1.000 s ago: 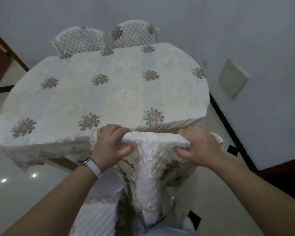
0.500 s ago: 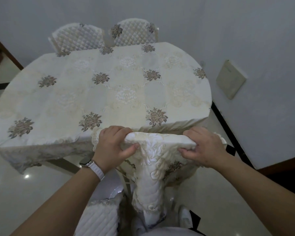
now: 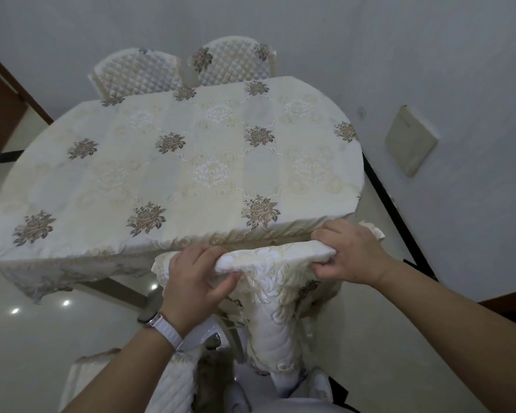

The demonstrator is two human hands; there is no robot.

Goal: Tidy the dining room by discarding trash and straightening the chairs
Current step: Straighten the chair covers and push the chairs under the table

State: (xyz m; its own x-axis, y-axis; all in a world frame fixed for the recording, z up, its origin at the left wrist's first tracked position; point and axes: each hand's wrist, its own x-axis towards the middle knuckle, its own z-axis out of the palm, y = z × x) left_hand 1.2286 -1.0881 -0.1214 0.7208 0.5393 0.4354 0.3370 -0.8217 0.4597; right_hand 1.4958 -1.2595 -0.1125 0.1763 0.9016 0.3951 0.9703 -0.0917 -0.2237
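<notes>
A chair with a cream embroidered cover (image 3: pixel 273 263) stands right in front of me, its back close against the near edge of the table (image 3: pixel 173 174). My left hand (image 3: pixel 195 278) grips the top of the chair back at its left end, thumb underneath. At the right end my right hand (image 3: pixel 347 253) grips the same top edge. The table carries a cream cloth with brown flower motifs and nothing on top. Two quilted chairs (image 3: pixel 137 76) (image 3: pixel 233 62) stand at the far side, against the wall.
A further quilted chair (image 3: pixel 131 380) sits at the lower left, partly under my left arm. The grey wall runs close along the table's right side, with a beige panel (image 3: pixel 410 143) on it. Glossy pale floor (image 3: pixel 27 338) lies to the left.
The chair back has moved forward to the table's edge, with both hands still gripping its top. The view has shifted slightly to the left.
</notes>
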